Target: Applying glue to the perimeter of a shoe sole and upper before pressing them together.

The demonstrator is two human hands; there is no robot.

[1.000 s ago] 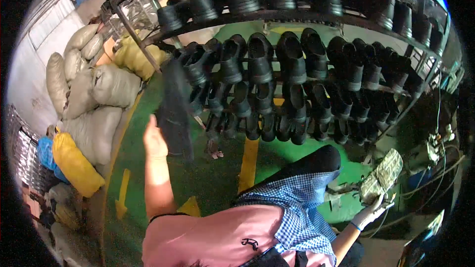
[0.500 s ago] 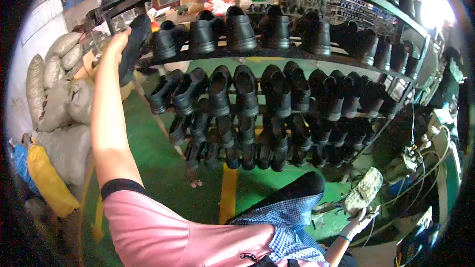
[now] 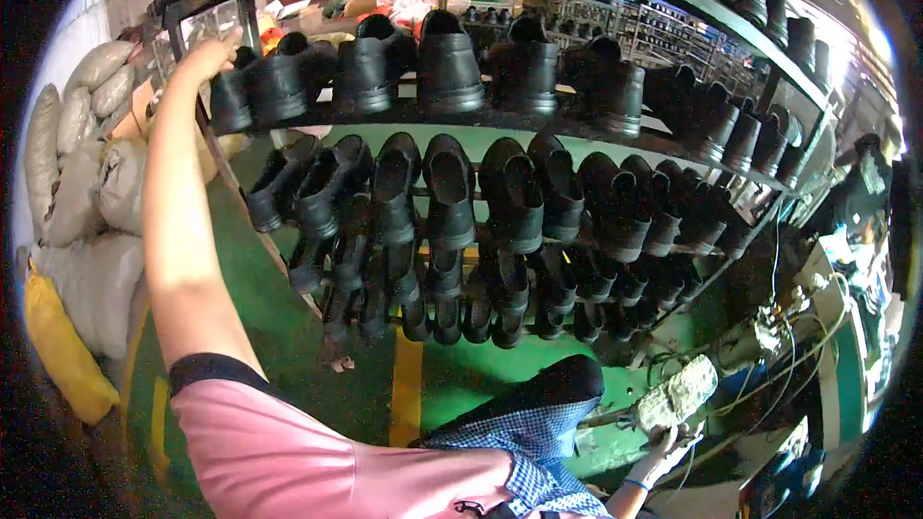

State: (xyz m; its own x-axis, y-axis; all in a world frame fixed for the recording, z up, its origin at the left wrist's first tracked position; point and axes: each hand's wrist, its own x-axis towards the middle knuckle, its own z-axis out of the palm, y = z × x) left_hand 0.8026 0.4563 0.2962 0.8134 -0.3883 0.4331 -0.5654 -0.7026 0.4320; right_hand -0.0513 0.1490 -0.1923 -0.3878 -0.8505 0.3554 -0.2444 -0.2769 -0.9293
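My bare left hand point(image 3: 205, 61) is stretched out to the left end of the rack's upper shelf. It is just above a black shoe point(image 3: 231, 98) that stands there beside other black shoes point(image 3: 450, 67). Its fingers look extended, though their tips partly overlap the dark background. Low on the right, my right hand point(image 3: 657, 458) wears a whitish glove, its fingers apart. They are at the lower end of a pale, worn, sole-shaped pad point(image 3: 678, 392) on a metal arm; whether they touch it I cannot tell.
A dark metal rack point(image 3: 375, 123) holds several rows of black shoes. Stuffed grey sacks point(image 3: 91, 279) and a yellow bundle point(image 3: 65, 351) lie at the left. Hoses point(image 3: 808, 351) and machine parts point(image 3: 769, 327) stand at the right. The floor point(image 3: 298, 370) is green with yellow lines.
The black shoe in my left hand has been set upright on the shelf's left end, and the fingers have come off its side. The view has shifted slightly. My right hand stays by the pad.
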